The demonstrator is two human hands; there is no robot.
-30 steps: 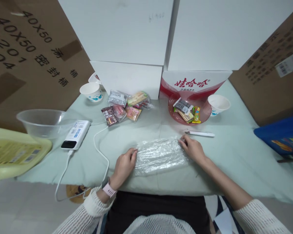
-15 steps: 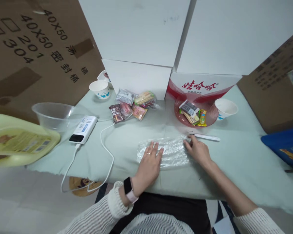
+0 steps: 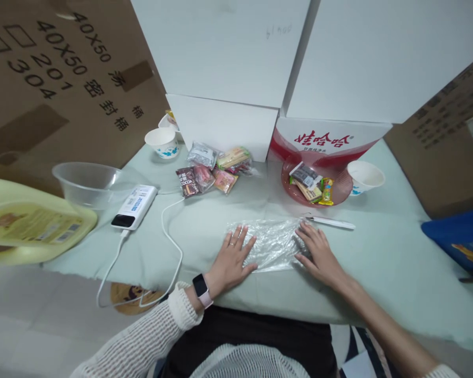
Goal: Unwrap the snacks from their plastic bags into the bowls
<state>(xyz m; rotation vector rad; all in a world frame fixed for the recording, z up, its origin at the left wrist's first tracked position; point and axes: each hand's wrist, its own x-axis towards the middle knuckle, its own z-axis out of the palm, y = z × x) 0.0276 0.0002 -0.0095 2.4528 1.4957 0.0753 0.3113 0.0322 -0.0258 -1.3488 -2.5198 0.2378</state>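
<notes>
A clear, crinkled plastic bag [image 3: 274, 244] lies flat near the front of the cloth-covered table. My left hand [image 3: 230, 260] rests on its left end with the fingers spread. On the right end lies my right hand [image 3: 319, 254], its fingers stretched out and apart. Just beyond my right fingertips is a slim white pen-like tool [image 3: 334, 222]. Behind it, a reddish clear plate [image 3: 341, 191] holds a few wrapped snacks [image 3: 309, 181]. A pile of wrapped snacks [image 3: 215, 168] sits farther back, left of the middle.
At left are a white power bank [image 3: 134, 207] with a white cable [image 3: 173, 236], a clear plastic bowl [image 3: 82, 184] and a yellow jug [image 3: 35, 226]. Paper cups stand at back left [image 3: 162, 143] and right [image 3: 364, 176]. White boxes [image 3: 220, 123] close off the back.
My left hand has shifted slightly left along the bag, and its fingers have spread. My right hand has gone from bent fingers at the bag's edge to lying flat on it.
</notes>
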